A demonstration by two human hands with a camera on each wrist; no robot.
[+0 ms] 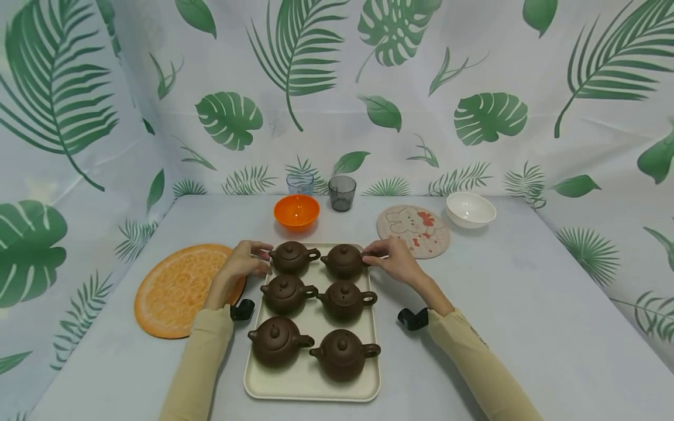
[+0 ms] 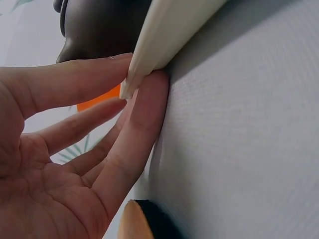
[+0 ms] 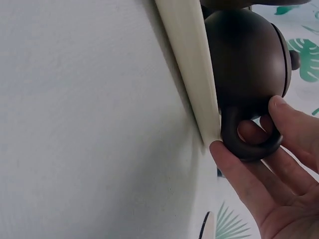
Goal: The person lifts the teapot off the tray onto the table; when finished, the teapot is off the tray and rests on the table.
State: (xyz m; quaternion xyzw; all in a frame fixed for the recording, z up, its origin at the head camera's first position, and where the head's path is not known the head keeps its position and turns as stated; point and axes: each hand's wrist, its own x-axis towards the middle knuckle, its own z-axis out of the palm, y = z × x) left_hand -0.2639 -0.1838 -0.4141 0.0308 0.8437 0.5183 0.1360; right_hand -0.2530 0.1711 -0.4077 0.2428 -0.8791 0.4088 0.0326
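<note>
Teapots, six, sit on the tray on the counter. Left hand pinches the tray's far-left rim; right hand curls fingers round the far-right teapot at its handle. Stiff tray, likely heavy; clay pots look fragile and may slide, so grip both rims level.

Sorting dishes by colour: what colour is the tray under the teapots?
Cream tray, clearest in the head view.
</note>
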